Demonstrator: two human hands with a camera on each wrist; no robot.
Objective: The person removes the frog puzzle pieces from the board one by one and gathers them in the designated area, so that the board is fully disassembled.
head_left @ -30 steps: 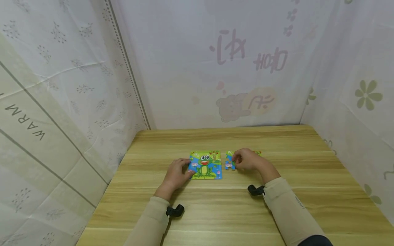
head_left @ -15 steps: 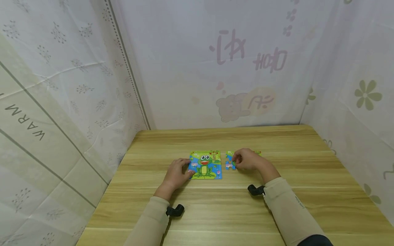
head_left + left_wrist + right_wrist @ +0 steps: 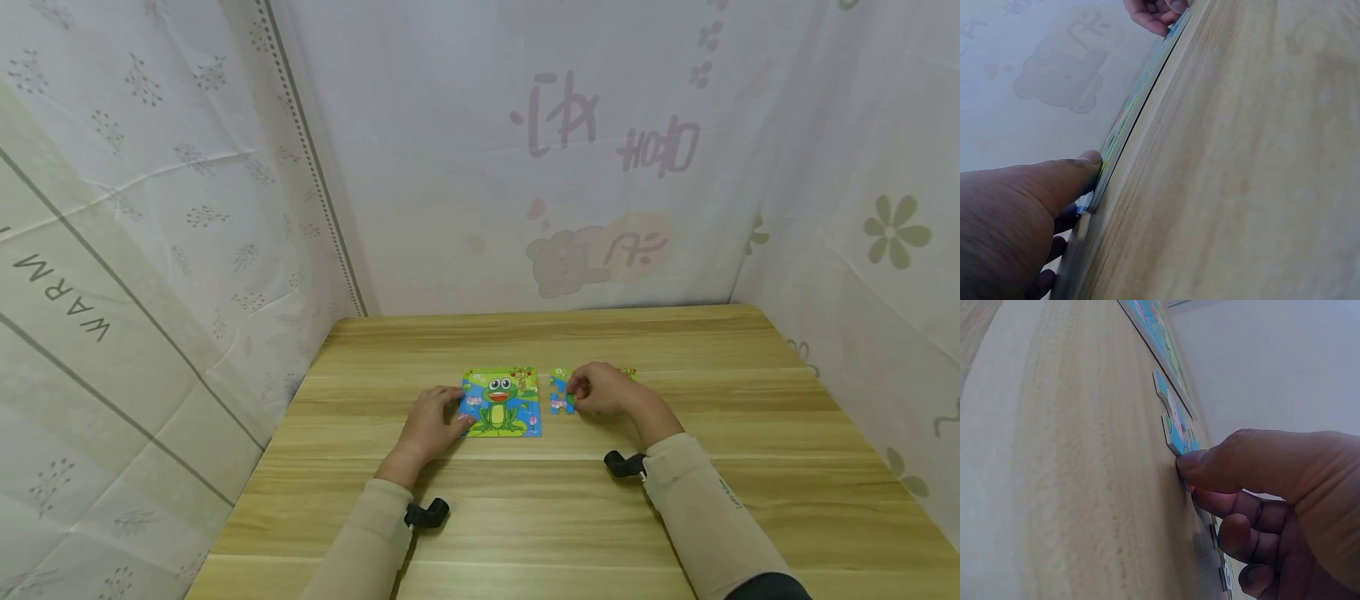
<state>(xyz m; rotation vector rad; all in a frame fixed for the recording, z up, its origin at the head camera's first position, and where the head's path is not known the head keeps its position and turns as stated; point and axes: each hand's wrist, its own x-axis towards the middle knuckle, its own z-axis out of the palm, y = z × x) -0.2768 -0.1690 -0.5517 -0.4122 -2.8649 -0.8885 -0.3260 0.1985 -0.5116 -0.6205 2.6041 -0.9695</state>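
A square frog picture board (image 3: 498,408) lies flat on the table. My left hand (image 3: 426,427) rests at its left edge, thumb at the lower corner and fingers farther up; in the left wrist view the thumb (image 3: 1066,178) touches the board's top. Just right of the board, separated by a narrow gap, are jigsaw pieces (image 3: 558,402). My right hand (image 3: 603,390) pinches a piece there between thumb and index finger and covers most of it. From the right wrist view, interlocked blue and pink pieces (image 3: 1175,419) extend from the thumb tip towards the board.
More jigsaw pieces (image 3: 628,372) show behind the right hand, partly hidden by it. The wooden table (image 3: 525,508) meets patterned cloth (image 3: 450,167) at its back and both sides. Each wrist carries a small black camera.
The jigsaw pieces at my right fingertips have shifted very slightly to the right. Both hands are otherwise nearly where they were.
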